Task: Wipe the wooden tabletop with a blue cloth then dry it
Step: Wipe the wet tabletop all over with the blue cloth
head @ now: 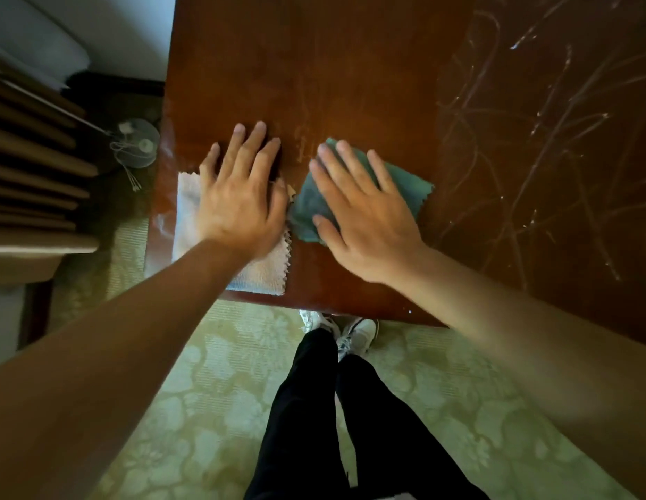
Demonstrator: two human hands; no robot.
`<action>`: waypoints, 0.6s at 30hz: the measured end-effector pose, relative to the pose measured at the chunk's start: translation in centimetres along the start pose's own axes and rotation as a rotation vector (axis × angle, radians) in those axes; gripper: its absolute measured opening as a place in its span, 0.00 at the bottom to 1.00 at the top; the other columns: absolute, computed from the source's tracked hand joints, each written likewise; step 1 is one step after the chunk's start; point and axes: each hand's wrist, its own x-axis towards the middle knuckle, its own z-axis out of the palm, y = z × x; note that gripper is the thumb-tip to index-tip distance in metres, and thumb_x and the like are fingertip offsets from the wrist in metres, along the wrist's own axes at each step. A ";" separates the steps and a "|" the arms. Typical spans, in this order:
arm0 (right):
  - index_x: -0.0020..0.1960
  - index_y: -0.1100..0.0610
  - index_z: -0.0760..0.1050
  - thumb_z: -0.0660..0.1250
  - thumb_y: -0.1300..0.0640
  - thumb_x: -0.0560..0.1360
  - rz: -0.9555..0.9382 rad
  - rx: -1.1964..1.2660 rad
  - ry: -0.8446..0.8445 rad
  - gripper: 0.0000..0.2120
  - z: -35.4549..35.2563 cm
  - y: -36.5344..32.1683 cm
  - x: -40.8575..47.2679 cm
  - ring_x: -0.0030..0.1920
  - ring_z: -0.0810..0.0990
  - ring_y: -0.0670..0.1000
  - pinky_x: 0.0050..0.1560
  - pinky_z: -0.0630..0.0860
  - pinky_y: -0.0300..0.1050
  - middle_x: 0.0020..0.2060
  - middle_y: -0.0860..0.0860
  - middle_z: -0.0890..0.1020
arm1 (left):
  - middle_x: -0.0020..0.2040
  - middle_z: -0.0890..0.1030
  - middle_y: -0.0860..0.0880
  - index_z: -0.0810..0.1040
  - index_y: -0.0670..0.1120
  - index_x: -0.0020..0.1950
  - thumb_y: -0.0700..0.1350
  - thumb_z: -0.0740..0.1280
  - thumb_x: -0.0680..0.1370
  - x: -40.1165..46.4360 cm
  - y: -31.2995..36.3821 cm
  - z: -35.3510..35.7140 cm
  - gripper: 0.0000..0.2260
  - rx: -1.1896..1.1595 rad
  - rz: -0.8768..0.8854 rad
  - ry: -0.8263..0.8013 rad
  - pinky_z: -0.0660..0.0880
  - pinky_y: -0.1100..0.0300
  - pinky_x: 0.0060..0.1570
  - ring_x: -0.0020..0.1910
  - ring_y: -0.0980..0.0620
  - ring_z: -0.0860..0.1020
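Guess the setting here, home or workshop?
Probably a home room: a scratched wooden tabletop, floral-patterned carpet, and a small fan on the floor. Left hand and right hand press cloths flat.

Both hands lie flat, palms down with fingers spread, left (238, 196) beside right (361, 218), bare forearms extended.

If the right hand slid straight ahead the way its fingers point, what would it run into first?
Nothing, as far as the picture shows. The right hand lies flat on the blue cloth, fingers pointing up and slightly left. Past the cloth's far corner lies only bare wooden tabletop to the frame's edge.
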 end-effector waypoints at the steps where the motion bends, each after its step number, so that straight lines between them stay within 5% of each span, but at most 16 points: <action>1: 0.83 0.58 0.49 0.45 0.41 0.84 -0.038 0.002 -0.010 0.33 0.5 -1.0 -1.6 0.83 0.46 0.56 0.82 0.43 0.59 0.83 0.55 0.49 | 0.80 0.62 0.44 0.66 0.44 0.77 0.52 0.53 0.81 0.0 0.0 -0.1 0.25 0.002 -0.002 -0.001 0.50 0.44 0.78 0.80 0.45 0.55; 8: 0.83 0.56 0.54 0.49 0.41 0.84 -0.207 0.019 0.004 0.32 2.2 -2.6 -7.8 0.83 0.51 0.55 0.82 0.49 0.59 0.83 0.54 0.55 | 0.80 0.63 0.45 0.67 0.45 0.77 0.51 0.55 0.82 0.0 0.0 0.1 0.24 0.027 -0.004 0.022 0.51 0.44 0.78 0.80 0.45 0.56; 14: 0.83 0.56 0.53 0.47 0.42 0.84 -0.007 -0.040 0.018 0.31 -0.6 5.0 -1.9 0.83 0.51 0.55 0.82 0.48 0.58 0.83 0.54 0.55 | 0.80 0.62 0.45 0.66 0.45 0.77 0.52 0.54 0.82 0.0 -0.1 0.4 0.25 0.033 -0.001 0.025 0.50 0.45 0.78 0.80 0.45 0.56; 18: 0.83 0.58 0.53 0.45 0.42 0.84 0.015 -0.031 0.026 0.32 -0.4 4.0 -2.9 0.83 0.50 0.57 0.82 0.49 0.61 0.83 0.56 0.55 | 0.80 0.63 0.46 0.66 0.46 0.76 0.53 0.54 0.82 0.0 -0.2 0.5 0.24 0.015 0.010 0.048 0.50 0.45 0.78 0.80 0.46 0.56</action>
